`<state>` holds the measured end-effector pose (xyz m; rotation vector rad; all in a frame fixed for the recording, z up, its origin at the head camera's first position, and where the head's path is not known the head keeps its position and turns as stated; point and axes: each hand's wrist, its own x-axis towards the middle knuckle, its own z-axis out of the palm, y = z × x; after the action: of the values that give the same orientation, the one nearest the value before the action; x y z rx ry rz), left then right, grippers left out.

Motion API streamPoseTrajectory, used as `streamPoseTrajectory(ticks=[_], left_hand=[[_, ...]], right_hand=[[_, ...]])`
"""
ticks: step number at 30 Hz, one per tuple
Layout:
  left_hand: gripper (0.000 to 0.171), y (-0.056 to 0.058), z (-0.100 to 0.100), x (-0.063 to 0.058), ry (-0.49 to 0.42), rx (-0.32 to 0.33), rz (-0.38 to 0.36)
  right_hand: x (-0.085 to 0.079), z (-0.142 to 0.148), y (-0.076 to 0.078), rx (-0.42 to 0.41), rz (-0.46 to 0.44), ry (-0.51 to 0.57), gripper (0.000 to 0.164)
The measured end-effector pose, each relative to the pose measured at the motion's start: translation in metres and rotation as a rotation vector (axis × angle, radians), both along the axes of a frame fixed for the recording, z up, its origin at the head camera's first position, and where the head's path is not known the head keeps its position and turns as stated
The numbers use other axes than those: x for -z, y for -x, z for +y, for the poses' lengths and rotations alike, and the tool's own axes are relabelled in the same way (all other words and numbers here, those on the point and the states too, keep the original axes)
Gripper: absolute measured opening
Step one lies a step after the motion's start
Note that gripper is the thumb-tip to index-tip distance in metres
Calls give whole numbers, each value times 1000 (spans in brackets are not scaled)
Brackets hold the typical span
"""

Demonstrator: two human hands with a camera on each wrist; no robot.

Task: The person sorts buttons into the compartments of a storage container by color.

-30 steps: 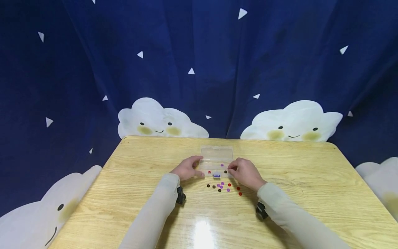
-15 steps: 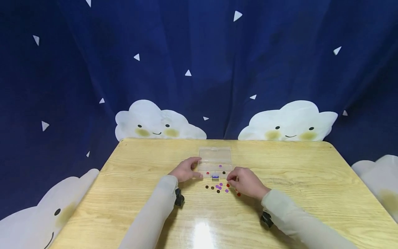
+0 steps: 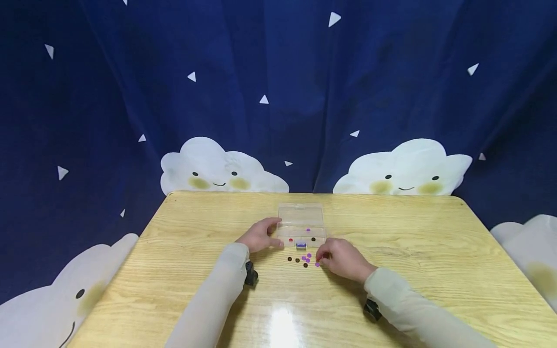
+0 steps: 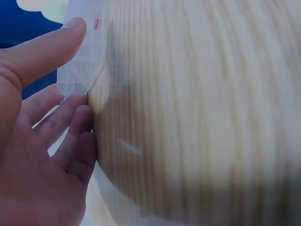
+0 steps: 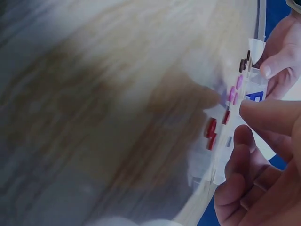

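A clear plastic box (image 3: 300, 231) with a purple-blue latch (image 3: 301, 245) sits on the table, lid tipped back. Inside show a red disc (image 3: 290, 240), a purple disc (image 3: 308, 230) and a black disc (image 3: 313, 239). My left hand (image 3: 261, 235) holds the box's left end, thumb at the front and fingers toward the back. My right hand (image 3: 345, 258) is low over the table at the box's front right. Its thumb and forefinger (image 5: 244, 136) are apart, close to several red discs (image 5: 211, 127); the head view mostly hides these.
In front of the box lie loose purple discs (image 3: 307, 260) and dark discs (image 3: 298, 260) on the wooden table (image 3: 196, 299). A blue curtain (image 3: 243, 96) with clouds hangs behind the table's far edge.
My right hand has moved from the box's right front down toward me, onto the red discs, covering them in the head view. The left hand keeps its place at the box.
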<state>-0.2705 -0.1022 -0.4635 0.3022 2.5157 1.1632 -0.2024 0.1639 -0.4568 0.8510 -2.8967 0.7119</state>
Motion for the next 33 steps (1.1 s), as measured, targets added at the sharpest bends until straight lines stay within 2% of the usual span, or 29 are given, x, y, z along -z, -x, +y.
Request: streamPoseTrajectory(ticks=[12, 23, 33], left_hand=[[77, 0, 1, -3, 10, -5, 4], [78, 2, 3, -1, 20, -10, 14], [78, 0, 3, -1, 10, -19, 12]], right_hand=[[5, -1, 1, -14, 23, -56, 13], [3, -3, -1, 1, 12, -75, 10], [0, -6, 1, 15, 12, -76, 12]])
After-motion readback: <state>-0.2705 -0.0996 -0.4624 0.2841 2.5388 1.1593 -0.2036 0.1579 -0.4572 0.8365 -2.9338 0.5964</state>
